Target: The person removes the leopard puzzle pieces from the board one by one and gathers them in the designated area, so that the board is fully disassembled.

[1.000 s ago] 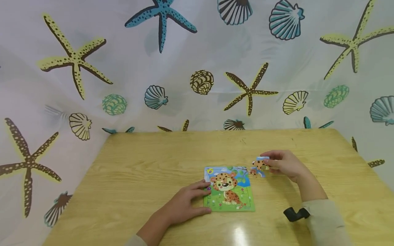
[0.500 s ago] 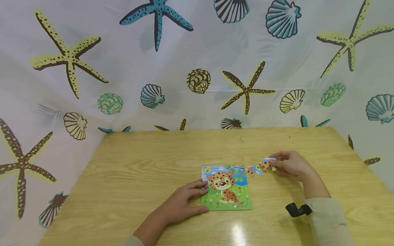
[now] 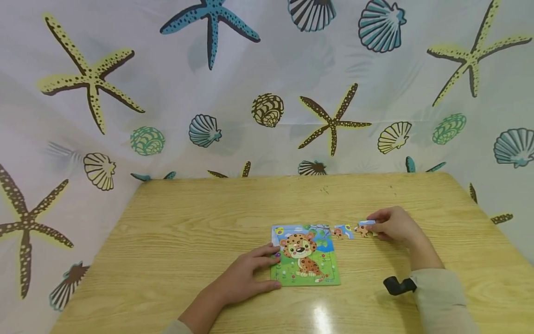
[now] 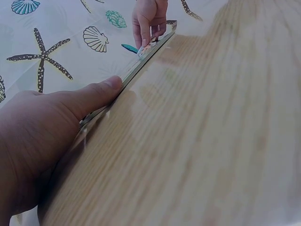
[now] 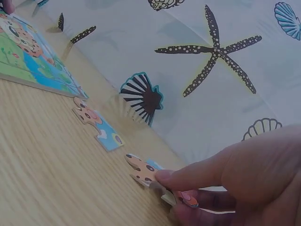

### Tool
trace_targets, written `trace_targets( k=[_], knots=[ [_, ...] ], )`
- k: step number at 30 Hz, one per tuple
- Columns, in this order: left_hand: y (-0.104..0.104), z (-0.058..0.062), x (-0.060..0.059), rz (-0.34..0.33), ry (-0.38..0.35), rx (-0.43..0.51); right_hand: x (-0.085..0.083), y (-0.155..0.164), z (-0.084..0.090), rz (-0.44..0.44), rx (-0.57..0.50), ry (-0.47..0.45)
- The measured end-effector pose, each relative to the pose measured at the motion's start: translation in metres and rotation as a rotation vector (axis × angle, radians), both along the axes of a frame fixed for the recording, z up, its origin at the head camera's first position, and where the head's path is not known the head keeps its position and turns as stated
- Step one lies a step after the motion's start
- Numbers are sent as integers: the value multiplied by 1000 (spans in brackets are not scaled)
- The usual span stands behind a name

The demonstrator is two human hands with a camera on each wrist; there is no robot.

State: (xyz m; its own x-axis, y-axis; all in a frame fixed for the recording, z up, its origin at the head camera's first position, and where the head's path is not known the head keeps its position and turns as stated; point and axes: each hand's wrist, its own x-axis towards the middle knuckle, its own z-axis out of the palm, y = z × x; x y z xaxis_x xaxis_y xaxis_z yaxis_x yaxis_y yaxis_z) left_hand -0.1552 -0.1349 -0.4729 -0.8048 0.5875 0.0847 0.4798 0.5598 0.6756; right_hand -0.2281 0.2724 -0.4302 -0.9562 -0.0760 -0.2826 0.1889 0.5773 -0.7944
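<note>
Head view, a spotted puzzle piece [image 3: 363, 229] pinched by the right hand [image 3: 395, 227] at its fingertips, a loose piece [image 3: 344, 232] seen on the counter [image 3: 200, 208] between that hand and the leopard board [image 3: 306, 256], the board's left edge touched by the left hand [image 3: 245, 277], fingers spread.

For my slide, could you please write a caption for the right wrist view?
Right hand pinching a spotted piece; another piece lies between it and the leopard puzzle.

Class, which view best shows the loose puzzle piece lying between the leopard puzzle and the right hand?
The right wrist view: there the loose puzzle piece appears largest and uncovered, its outline clear. The head view shows it much smaller; in the left wrist view, I cannot pick it out.
</note>
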Motion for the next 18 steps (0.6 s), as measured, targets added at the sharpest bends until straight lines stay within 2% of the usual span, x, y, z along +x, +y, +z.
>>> trace_targets(
  k=[10, 15, 18],
  knots=[
    [0, 1, 0, 13, -9, -10, 3, -7, 4, -10, 189, 97],
    [-1, 2, 2, 8, -10, -9, 3, -7, 4, 25, 207, 86],
    [-2, 2, 2, 3, 1, -11, 3, -9, 9, 45, 182, 80]
  ],
)
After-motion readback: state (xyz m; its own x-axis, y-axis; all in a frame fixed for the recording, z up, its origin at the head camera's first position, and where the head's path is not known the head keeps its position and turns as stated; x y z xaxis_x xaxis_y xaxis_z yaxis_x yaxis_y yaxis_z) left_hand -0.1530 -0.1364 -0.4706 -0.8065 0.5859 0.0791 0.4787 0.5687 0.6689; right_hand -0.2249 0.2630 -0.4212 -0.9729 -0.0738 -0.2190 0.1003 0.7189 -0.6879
